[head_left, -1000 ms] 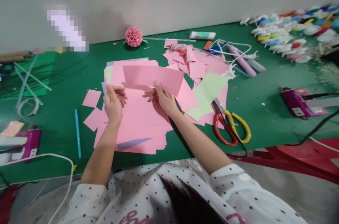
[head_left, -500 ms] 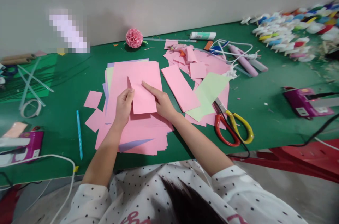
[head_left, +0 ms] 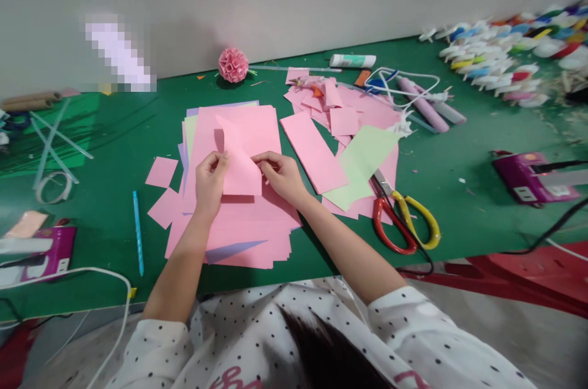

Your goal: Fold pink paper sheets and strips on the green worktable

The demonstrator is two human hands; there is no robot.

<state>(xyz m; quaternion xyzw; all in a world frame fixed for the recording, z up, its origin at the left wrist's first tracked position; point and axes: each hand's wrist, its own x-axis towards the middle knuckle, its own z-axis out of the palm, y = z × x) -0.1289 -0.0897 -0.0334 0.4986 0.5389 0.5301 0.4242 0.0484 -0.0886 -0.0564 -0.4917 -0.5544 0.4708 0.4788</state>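
A small piece of pink paper (head_left: 242,171), bent along its left side, is held up over the stack of paper (head_left: 239,223). My left hand (head_left: 211,179) pinches its left edge between thumb and fingers. At the right edge, my right hand (head_left: 281,174) is closed with thumb and fingertips on the paper. The stack under both hands is mostly pink, with lilac and green sheets showing at the edges. Two pink squares (head_left: 162,171) lie left of the stack. A folded pink strip (head_left: 314,153) lies to its right.
Right of the stack are a pale green sheet (head_left: 367,159), scissors (head_left: 407,223) and pink scraps (head_left: 344,101). A glue stick (head_left: 353,61) and a pink paper ball (head_left: 233,65) stand at the back. A blue pen (head_left: 138,233) lies left; purple power strips (head_left: 528,177) sit at both sides.
The piece of paper has turned and shifted slightly left. My right hand's index finger, earlier stretched over the paper, has drawn back to its right edge in a pinch.
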